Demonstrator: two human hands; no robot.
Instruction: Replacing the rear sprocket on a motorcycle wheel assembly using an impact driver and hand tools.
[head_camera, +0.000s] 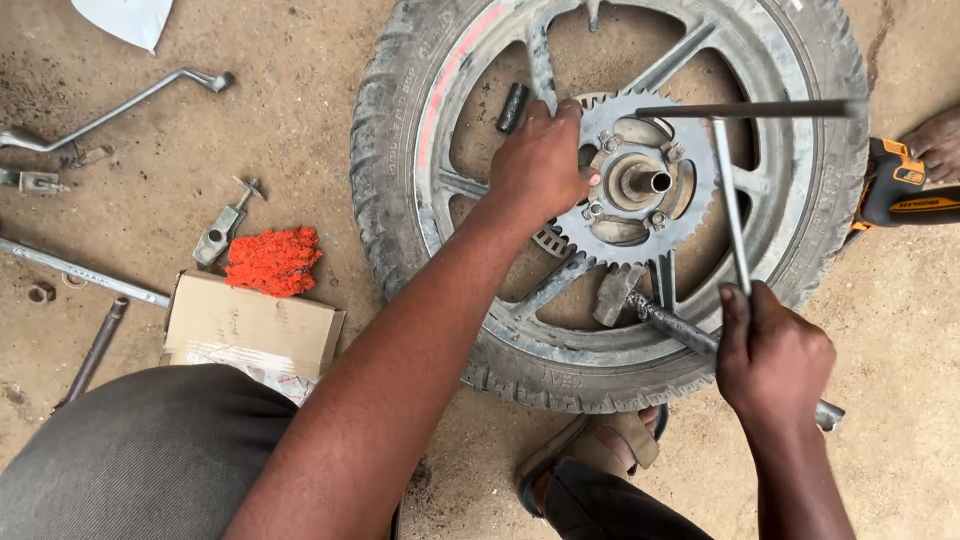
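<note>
A motorcycle wheel (400, 200) with a black tyre lies flat on the dirt floor, its toothed sprocket (690, 215) facing up around the axle hub (650, 182). My left hand (540, 165) rests on the left side of the sprocket, fingers curled at a bolt. My right hand (770, 355) grips the lower end of a T-shaped metal wrench (730, 200), whose crossbar lies over the upper right of the rim. A hammer (660, 315) lies across the lower spokes, just left of my right hand.
A cardboard box (250, 325) and an orange rag (272, 260) lie left of the wheel. A bent wrench (110, 110), metal rods and small parts are scattered at far left. An orange-black power tool (900, 195) and another person's foot (935, 140) are at right. My sandalled foot (600, 450) presses the tyre's near edge.
</note>
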